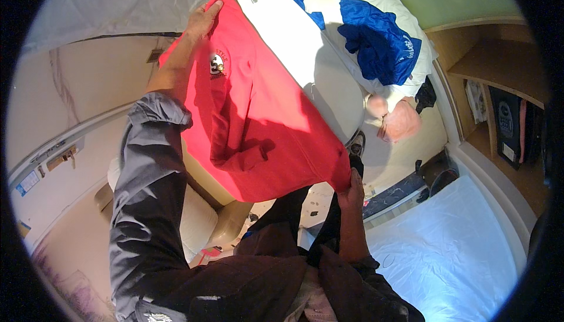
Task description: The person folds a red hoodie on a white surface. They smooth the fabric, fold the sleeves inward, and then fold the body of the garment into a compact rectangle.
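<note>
A red sweatshirt (277, 132) with a printed round emblem on its chest is spread between my hands, partly over a white round-ended board (299, 48). My left hand (202, 20) grips its far upper edge, the arm stretched forward. Nearer to my body, my right hand (352, 189) pinches the sweatshirt's lower right corner. One red sleeve lies folded across the front of the garment. The cloth hangs over the near side of the board and hides that part of it. My fingertips are partly hidden by the fabric.
Blue garments (379, 40) lie on white cloth beyond the board. A pinkish bundle (398, 121) sits on the floor. At right stand a wooden shelf (498, 62) and a pale plastic-covered surface (440, 251). A beige chair (198, 223) and a latched white door (97, 154) are left.
</note>
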`<action>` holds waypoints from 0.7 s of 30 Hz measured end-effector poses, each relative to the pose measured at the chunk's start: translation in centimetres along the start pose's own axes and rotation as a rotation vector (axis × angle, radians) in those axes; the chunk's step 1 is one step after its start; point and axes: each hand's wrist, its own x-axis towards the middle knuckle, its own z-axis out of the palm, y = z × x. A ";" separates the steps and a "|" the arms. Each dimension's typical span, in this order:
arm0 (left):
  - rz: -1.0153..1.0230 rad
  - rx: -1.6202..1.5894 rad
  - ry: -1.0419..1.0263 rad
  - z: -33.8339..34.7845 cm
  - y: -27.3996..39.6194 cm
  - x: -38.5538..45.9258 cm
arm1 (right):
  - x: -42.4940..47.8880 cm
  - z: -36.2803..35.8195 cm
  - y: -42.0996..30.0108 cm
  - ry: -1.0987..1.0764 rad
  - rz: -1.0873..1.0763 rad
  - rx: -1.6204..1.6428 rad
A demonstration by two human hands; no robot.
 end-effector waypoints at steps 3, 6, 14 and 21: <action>0.003 -0.052 -0.038 0.1 0.0 0.4 | 0.5 -0.8 0.0 -0.117 -0.038 -0.021; -0.012 -0.121 -0.057 -0.2 0.5 0.1 | -0.8 1.5 -1.7 -0.187 0.149 0.259; 0.068 0.223 0.072 0.2 0.6 3.1 | -1.3 1.7 -2.0 -0.304 0.166 0.253; 0.028 0.035 0.079 -1.9 -3.0 7.7 | -1.4 1.6 -1.2 -0.204 0.141 0.224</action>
